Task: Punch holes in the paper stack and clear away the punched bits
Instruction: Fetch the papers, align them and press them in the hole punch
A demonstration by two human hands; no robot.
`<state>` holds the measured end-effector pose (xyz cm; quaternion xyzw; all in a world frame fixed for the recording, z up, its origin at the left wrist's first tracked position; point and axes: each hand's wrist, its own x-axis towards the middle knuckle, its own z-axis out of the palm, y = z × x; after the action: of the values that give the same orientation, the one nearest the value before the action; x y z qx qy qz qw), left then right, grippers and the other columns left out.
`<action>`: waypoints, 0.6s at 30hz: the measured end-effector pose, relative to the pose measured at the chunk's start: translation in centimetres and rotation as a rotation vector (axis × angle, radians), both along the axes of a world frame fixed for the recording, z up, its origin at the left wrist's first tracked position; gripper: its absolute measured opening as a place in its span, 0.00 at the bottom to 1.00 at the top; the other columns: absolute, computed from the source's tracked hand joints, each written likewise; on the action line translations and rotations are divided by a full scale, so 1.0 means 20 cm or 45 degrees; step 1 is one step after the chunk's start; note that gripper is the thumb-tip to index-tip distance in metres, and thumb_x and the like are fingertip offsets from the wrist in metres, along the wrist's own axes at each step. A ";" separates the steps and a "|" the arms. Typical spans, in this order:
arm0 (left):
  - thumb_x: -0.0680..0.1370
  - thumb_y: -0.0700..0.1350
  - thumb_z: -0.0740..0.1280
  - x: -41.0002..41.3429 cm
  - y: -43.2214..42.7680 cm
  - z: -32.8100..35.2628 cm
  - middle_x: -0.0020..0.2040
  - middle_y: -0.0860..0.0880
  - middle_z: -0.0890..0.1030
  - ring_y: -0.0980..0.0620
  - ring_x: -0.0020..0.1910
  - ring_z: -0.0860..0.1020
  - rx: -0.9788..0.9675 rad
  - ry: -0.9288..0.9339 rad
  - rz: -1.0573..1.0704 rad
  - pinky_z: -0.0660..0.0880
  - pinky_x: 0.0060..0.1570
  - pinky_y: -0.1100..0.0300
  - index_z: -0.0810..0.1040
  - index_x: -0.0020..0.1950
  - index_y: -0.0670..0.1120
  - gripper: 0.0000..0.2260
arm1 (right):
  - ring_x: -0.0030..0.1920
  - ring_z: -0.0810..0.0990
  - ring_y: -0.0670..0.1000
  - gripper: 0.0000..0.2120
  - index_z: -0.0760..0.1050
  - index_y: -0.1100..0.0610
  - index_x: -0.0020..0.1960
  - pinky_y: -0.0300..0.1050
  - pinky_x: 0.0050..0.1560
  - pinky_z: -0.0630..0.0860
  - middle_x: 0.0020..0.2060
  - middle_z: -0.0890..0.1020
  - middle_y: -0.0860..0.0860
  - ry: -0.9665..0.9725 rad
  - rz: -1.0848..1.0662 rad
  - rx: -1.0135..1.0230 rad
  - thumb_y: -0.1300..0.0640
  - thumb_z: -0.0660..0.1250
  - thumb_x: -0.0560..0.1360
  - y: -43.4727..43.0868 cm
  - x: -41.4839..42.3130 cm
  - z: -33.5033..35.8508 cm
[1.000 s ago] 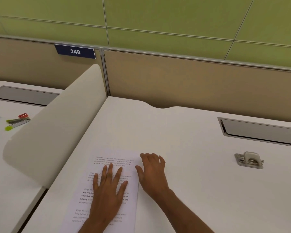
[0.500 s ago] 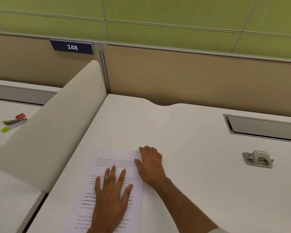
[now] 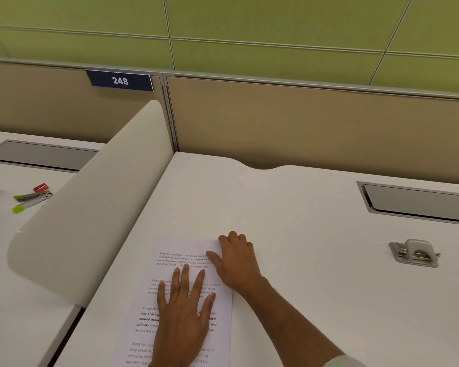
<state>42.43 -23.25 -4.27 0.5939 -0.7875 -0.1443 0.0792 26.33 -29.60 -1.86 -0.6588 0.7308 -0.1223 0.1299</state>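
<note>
A stack of printed paper (image 3: 179, 256) lies on the white desk (image 3: 289, 221), near its front left. My left hand (image 3: 183, 313) presses flat on the middle of the top sheet, fingers spread and straight. My right hand (image 3: 236, 263) is at the stack's upper right corner. Its thumb lies on the sheet and its fingers curl down over the right edge, gripping it. A small grey metal hole punch (image 3: 415, 253) stands far to the right on the desk, apart from both hands.
A curved white divider (image 3: 90, 221) rises along the desk's left side. Beyond it, pens and a red item (image 3: 32, 198) lie on the neighbouring desk. A grey cable slot (image 3: 419, 202) sits at the back right, before the beige partition (image 3: 302, 128).
My right hand has slid left from the bare desk onto the stack's upper right edge, its thumb now on the sheet. My left hand stays flat on the paper.
</note>
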 end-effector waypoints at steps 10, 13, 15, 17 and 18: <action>0.80 0.65 0.43 0.00 0.00 -0.03 0.78 0.45 0.65 0.43 0.78 0.61 -0.015 0.010 0.018 0.48 0.75 0.42 0.67 0.76 0.53 0.31 | 0.69 0.67 0.50 0.22 0.67 0.54 0.71 0.43 0.64 0.70 0.68 0.72 0.50 -0.640 -0.359 -0.134 0.48 0.63 0.80 0.07 0.10 0.03; 0.79 0.63 0.46 0.00 0.00 -0.04 0.79 0.45 0.64 0.43 0.78 0.60 -0.029 0.008 0.027 0.46 0.76 0.42 0.66 0.77 0.53 0.30 | 0.70 0.66 0.49 0.21 0.67 0.53 0.71 0.41 0.67 0.66 0.69 0.71 0.49 -0.751 -0.489 -0.229 0.51 0.64 0.80 0.10 0.11 0.05; 0.79 0.63 0.45 0.00 0.00 -0.04 0.79 0.46 0.62 0.44 0.79 0.58 -0.046 0.009 0.024 0.45 0.76 0.41 0.64 0.78 0.53 0.30 | 0.71 0.67 0.49 0.22 0.66 0.53 0.72 0.42 0.70 0.65 0.70 0.70 0.48 -0.861 -0.584 -0.281 0.54 0.65 0.80 0.12 0.13 0.06; 0.79 0.64 0.43 0.00 0.00 -0.04 0.80 0.47 0.60 0.45 0.80 0.55 -0.059 0.027 0.024 0.43 0.77 0.42 0.62 0.79 0.54 0.31 | 0.70 0.69 0.49 0.23 0.64 0.53 0.74 0.44 0.70 0.67 0.70 0.70 0.48 -1.023 -0.729 -0.308 0.55 0.65 0.80 0.15 0.15 0.07; 0.79 0.64 0.42 0.00 0.01 -0.05 0.81 0.47 0.58 0.46 0.80 0.54 -0.068 0.035 0.024 0.43 0.77 0.42 0.60 0.79 0.54 0.31 | 0.68 0.71 0.49 0.24 0.64 0.52 0.74 0.45 0.68 0.70 0.69 0.71 0.49 -1.109 -0.815 -0.301 0.56 0.65 0.80 0.16 0.15 0.08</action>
<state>42.52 -23.14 -5.17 0.5970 -0.7843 -0.1305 0.1071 29.37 -26.33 -0.34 -0.3024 0.7547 -0.4980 0.3017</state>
